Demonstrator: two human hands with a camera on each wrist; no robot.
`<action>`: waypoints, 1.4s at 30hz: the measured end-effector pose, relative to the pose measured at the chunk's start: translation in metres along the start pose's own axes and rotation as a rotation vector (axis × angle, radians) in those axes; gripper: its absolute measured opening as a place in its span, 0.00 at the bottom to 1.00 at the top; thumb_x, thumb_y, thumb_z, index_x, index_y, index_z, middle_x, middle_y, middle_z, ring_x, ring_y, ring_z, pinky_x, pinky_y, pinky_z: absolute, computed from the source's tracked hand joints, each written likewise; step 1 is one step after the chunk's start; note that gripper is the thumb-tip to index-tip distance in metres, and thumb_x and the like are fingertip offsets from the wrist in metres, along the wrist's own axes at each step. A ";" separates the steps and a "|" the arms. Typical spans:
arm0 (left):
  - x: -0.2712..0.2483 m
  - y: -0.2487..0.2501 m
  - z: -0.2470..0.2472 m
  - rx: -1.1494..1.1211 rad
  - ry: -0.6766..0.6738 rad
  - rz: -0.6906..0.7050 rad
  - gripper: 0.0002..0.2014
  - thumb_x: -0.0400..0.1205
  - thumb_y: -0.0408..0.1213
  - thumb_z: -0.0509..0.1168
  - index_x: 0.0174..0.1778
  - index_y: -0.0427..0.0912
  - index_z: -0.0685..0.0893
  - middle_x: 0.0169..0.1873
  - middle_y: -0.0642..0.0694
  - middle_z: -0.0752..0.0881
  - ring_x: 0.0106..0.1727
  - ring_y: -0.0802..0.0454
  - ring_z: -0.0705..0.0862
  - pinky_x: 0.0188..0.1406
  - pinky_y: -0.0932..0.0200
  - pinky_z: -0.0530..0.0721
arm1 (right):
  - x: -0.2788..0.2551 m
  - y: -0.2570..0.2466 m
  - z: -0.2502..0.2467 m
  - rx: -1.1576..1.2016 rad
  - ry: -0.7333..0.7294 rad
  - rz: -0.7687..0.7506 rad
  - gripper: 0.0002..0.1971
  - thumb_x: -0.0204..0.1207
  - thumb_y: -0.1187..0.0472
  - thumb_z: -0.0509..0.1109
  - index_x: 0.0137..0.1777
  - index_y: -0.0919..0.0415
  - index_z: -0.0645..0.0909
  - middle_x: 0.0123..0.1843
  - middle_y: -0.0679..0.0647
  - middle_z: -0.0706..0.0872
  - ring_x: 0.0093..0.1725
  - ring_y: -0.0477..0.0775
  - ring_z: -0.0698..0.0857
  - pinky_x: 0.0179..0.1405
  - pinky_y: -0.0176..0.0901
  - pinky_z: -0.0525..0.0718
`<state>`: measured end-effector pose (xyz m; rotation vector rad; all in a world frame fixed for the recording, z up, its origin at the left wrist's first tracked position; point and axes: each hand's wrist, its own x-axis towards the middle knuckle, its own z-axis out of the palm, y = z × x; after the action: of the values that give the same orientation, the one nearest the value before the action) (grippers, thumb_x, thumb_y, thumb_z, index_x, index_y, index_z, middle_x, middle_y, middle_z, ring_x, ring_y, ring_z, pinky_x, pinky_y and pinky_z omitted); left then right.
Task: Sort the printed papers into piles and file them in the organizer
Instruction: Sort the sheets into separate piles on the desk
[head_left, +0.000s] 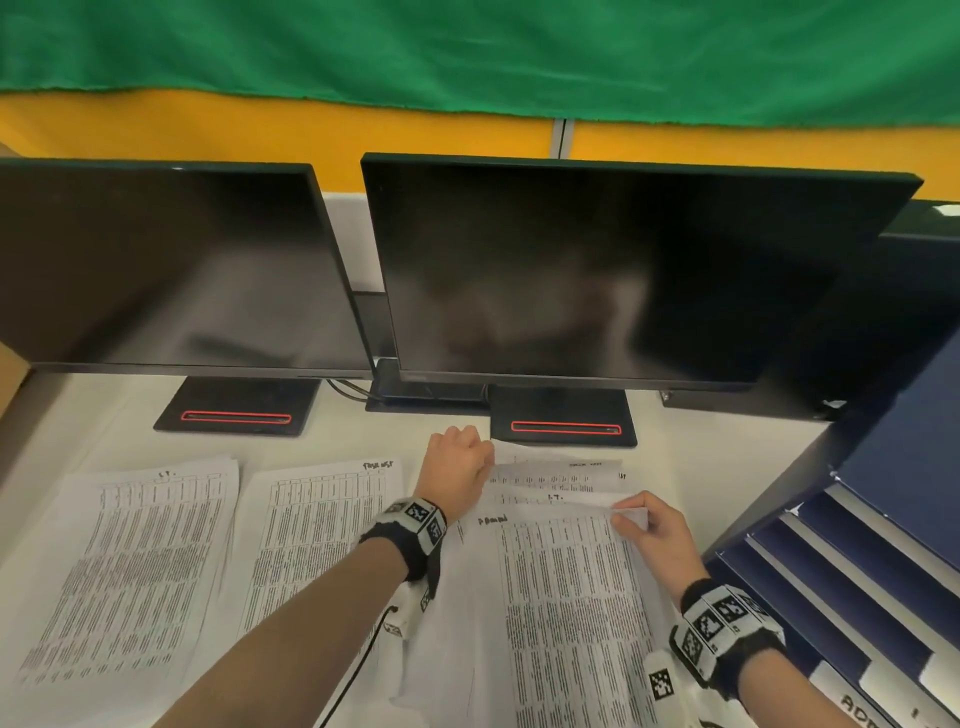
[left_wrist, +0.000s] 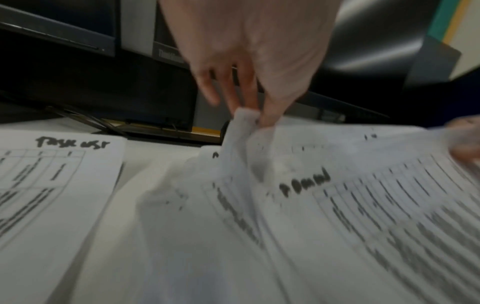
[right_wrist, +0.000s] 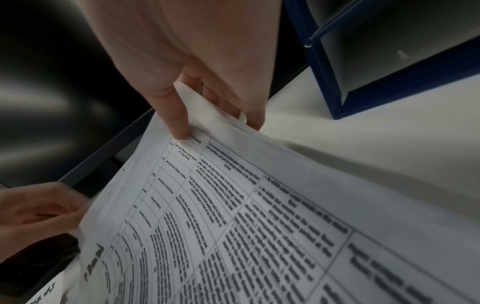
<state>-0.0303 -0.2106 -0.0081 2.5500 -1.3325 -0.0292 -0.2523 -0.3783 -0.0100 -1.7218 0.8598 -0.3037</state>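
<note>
Printed sheets with tables lie on the white desk. Two piles sit at the left: one (head_left: 130, 566) far left and one headed "TASK LIST" (head_left: 317, 540) beside it. A third, loose stack (head_left: 566, 597) lies in front of me. My left hand (head_left: 457, 467) pinches the upper left corner of sheets in that stack (left_wrist: 244, 121). My right hand (head_left: 644, 525) pinches the top sheet's upper right corner (right_wrist: 197, 131) between thumb and fingers, lifting it. The blue tiered organizer (head_left: 841, 571) stands at the right.
Two dark monitors (head_left: 171, 270) (head_left: 613, 270) stand behind the papers, their black bases (head_left: 236, 410) (head_left: 566, 421) on the desk close to my left hand. A cable (head_left: 358, 670) runs from my left wrist band. Labels show on the organizer's lower trays (head_left: 862, 706).
</note>
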 end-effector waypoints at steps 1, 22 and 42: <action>-0.005 0.002 -0.001 0.016 0.040 0.044 0.10 0.85 0.41 0.55 0.54 0.46 0.81 0.53 0.48 0.79 0.56 0.48 0.75 0.59 0.54 0.69 | 0.000 0.002 0.000 0.002 0.005 0.007 0.02 0.75 0.69 0.69 0.43 0.63 0.81 0.44 0.56 0.88 0.47 0.53 0.87 0.44 0.40 0.83; -0.092 -0.005 -0.063 -1.120 0.242 -0.544 0.09 0.87 0.43 0.54 0.52 0.51 0.80 0.44 0.56 0.88 0.44 0.61 0.87 0.45 0.65 0.83 | 0.006 -0.007 0.000 0.026 -0.038 0.147 0.05 0.75 0.76 0.62 0.44 0.69 0.78 0.41 0.59 0.84 0.38 0.54 0.83 0.34 0.41 0.75; -0.109 -0.187 -0.054 -0.012 -0.247 -1.067 0.21 0.82 0.33 0.57 0.71 0.36 0.65 0.66 0.33 0.74 0.65 0.35 0.76 0.63 0.40 0.77 | 0.006 0.000 0.008 0.079 -0.061 0.089 0.23 0.73 0.79 0.65 0.59 0.52 0.72 0.51 0.49 0.80 0.47 0.49 0.84 0.37 0.39 0.83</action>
<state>0.0649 -0.0088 -0.0126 2.9721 0.1152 -0.5489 -0.2437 -0.3764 -0.0137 -1.6070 0.8661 -0.2209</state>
